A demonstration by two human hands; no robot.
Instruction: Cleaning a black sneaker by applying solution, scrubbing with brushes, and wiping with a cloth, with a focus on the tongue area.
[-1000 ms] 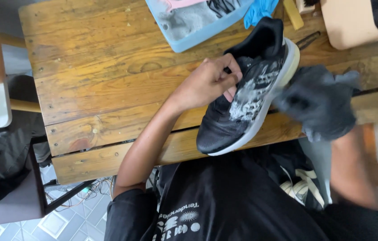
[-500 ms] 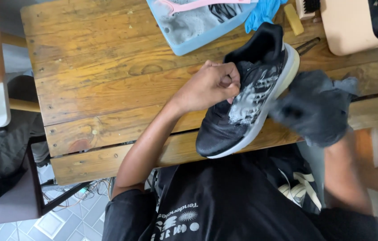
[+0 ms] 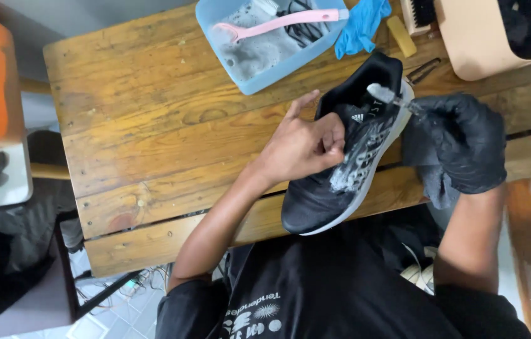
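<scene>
- While one black sneaker (image 3: 347,169) is lying tilted across the front planks of the wooden table (image 3: 152,125), with its heel toward the far side and its toe at the near edge, white foam is covering part of its side.
- The bare left hand (image 3: 300,147) is resting against the shoe's upper, its fingers curled in on the material and the thumb sticking up; it is gripping the sneaker at its middle.
- The right hand (image 3: 460,141), wearing one black glove, is closing its fingers around the handle of one small brush (image 3: 391,97), whose pale head is touching the shoe near the heel collar.
- One light blue tub (image 3: 265,47) of sudsy water is sitting on the far side of the table, well apart from the shoe, and one pink long-handled brush (image 3: 284,22) is lying across it.
- One blue cloth or glove (image 3: 359,28) is lying crumpled just beside the tub.
- One yellowish block (image 3: 400,36) and one dark-bristled wooden brush (image 3: 417,14) are sitting beside that, near the table's far edge.
</scene>
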